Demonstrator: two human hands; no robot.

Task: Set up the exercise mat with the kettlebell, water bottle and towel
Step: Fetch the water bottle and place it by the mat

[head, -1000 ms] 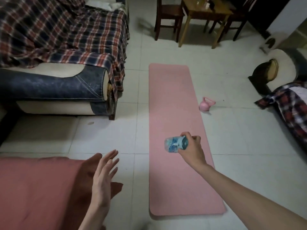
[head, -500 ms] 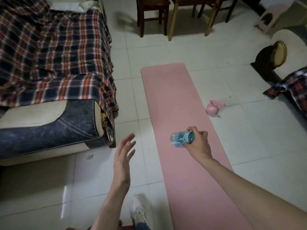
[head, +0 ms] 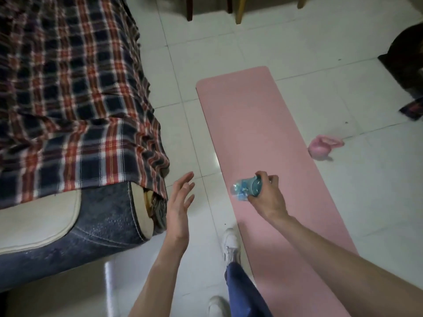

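Nearest, my left hand point(head: 180, 202) hung spread and empty over the tiled floor point(head: 286, 42), beside the sofa point(head: 91, 225). My right hand point(head: 266, 195) clasped the blue water bottle point(head: 243, 191) sideways above the pink exercise mat point(head: 251, 124). Beyond, the pink kettlebell point(head: 320, 148) sat just off the mat's right edge.

kettlebell point(head: 320, 149): motion-blurred | mat point(head: 263, 145): near end cut off by bottom edge | water bottle point(head: 245, 191): cap end hidden in right hand point(head: 267, 197)
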